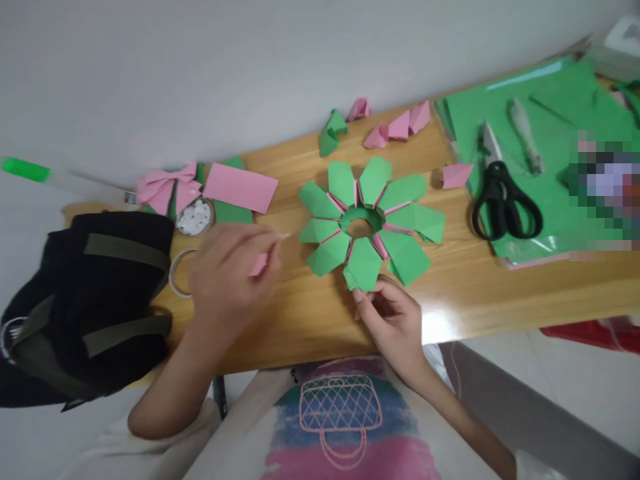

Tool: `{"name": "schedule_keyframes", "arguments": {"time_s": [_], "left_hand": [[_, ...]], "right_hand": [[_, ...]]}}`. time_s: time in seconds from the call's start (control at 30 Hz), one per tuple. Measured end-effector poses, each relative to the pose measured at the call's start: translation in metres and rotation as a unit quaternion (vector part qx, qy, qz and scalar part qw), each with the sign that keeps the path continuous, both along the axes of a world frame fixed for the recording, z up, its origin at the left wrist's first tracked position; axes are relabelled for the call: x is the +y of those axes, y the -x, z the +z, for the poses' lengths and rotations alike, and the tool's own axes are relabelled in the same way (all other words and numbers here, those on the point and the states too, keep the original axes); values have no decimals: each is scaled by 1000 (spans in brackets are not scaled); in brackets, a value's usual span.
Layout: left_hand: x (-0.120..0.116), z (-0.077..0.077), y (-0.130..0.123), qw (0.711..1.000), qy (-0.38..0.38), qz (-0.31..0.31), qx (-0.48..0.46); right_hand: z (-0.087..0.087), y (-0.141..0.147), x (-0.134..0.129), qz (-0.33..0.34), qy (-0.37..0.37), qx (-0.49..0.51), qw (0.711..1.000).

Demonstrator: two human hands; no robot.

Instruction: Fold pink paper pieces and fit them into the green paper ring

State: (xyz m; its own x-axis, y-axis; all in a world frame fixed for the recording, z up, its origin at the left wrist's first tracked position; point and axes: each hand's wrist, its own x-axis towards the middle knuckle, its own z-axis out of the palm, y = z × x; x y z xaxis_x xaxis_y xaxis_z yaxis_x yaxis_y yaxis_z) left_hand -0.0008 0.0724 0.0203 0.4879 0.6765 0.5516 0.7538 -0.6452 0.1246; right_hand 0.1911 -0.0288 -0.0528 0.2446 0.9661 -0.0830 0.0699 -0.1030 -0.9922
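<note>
A ring-shaped paper flower [367, 261], green petals with pink folds between them around an open centre, lies on the wooden table. Thumb and fingers of my right hand [393, 317] are closed on its front petal. My left hand [233, 273], blurred by motion, is left of the flower and apart from it. Its curled fingers hold a small pink folded paper piece [259, 265]. Something thin and pale shows at its fingertips, too blurred to name. Just behind my left hand lie a pink paper rectangle [241, 187] and a round container of white bits [195, 217].
Black scissors [500, 200] lie on a green paper pack [465, 113] at right. Loose folded pink pieces [399, 126] and a green folded piece [332, 133] sit near the wall. A black bag [115, 287], a tape roll [177, 273] and a pink bow [170, 187] occupy the left.
</note>
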Motion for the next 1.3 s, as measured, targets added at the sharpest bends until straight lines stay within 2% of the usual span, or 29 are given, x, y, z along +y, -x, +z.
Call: {"name": "schedule_keyframes", "arguments": {"time_s": [0.07,0.17,0.23,0.33,0.47,0.67,0.83,1.0,1.17,1.23,1.3], "left_hand": [[11,1,23,996,1,94,-13],[30,-3,62,974,43,222,-19],[41,-10,86,957,99,272,-12],[52,-22,111,947,129,295,-2],[63,-33,125,925,184,329,55],[75,-34,130,908,211,350,91],[74,-27,125,898,224,362,107],[76,-26,124,911,194,349,105],[75,-26,130,946,154,285,28],[67,-22,124,950,173,260,20],[52,-16,111,947,227,228,28]], "right_hand": [[-3,-2,0,0,14,9,1000],[-6,-4,3,-5,17,11,1000],[-6,-6,5,1,17,10,1000],[-4,-8,6,10,18,2,1000],[0,-11,5,11,40,36,998],[3,-19,9,57,111,138,982],[4,-23,11,67,131,182,972],[5,-22,11,66,136,183,971],[6,-22,10,64,140,192,969],[6,-23,9,65,137,194,969],[5,-23,8,68,131,198,969]]}}
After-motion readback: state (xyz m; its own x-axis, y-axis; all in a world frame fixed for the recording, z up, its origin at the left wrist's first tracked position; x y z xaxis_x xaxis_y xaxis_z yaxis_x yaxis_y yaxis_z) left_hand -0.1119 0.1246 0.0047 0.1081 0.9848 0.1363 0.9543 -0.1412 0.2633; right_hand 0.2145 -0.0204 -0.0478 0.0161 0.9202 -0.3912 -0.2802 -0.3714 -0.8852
